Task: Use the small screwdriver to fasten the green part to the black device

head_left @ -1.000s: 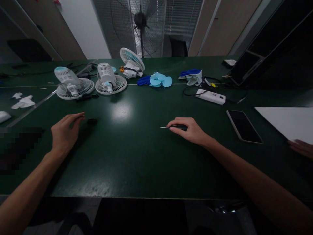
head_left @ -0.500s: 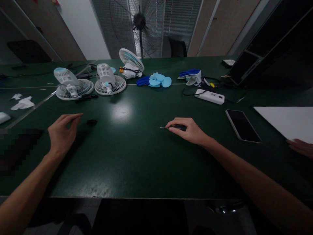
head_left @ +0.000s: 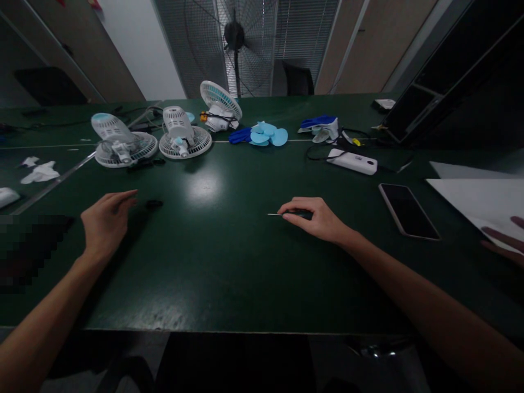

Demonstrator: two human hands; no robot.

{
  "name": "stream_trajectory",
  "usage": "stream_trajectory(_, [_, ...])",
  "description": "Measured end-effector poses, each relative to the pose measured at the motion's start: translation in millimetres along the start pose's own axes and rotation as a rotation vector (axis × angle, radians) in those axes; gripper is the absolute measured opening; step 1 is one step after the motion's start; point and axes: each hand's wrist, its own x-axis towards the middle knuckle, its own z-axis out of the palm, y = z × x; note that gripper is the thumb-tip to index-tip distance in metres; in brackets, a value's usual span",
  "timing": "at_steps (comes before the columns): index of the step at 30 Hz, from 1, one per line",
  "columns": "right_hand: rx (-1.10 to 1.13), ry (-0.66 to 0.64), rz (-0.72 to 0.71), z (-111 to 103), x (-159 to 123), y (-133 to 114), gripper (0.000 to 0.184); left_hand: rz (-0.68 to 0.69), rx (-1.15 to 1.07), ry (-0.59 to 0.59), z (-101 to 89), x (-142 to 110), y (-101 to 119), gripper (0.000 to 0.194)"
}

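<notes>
A screwdriver [head_left: 302, 214] with a dark handle and a thin metal shaft lies in my right hand [head_left: 317, 219]. The fingers are closed around the handle, and the shaft points left, just above the green table. Over the left part of the table is my left hand [head_left: 107, 221], its fingers partly stretched out to the right with nothing visible in them. A small black object [head_left: 154, 204], too dark to name, lies on the table just right of those fingertips, apart from them.
Two small fans [head_left: 185, 139] [head_left: 123, 146] lie face down at the back left, beside another tilted fan [head_left: 221, 106]. Blue fan blades [head_left: 268, 134], gloves [head_left: 321, 128], a white power strip [head_left: 352, 161] and a phone [head_left: 409, 212] are further right. Another person's hand [head_left: 505, 240] touches white paper [head_left: 487, 199].
My left hand's thumb and fingers have drawn closer together. The right hand holds still with the screwdriver. At the right, the other person's hand has moved and a sheet of paper has lifted.
</notes>
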Motion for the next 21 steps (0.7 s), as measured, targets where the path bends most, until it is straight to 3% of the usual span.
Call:
stream_trajectory(6, [0.012,-0.004,-0.006,0.2,0.2,1.0,0.023,-0.129,-0.060,-0.029,1.7,-1.1,-4.1,0.037])
stream_trajectory(12, [0.000,-0.008,-0.009,-0.1,0.2,1.0,0.023,-0.257,-0.216,-0.067,-0.7,-1.9,6.8,0.036])
stream_trajectory(21, [-0.021,0.002,-0.019,-0.1,0.9,-0.4,0.023,-0.041,-0.102,-0.012,-1.9,2.6,6.3,0.042])
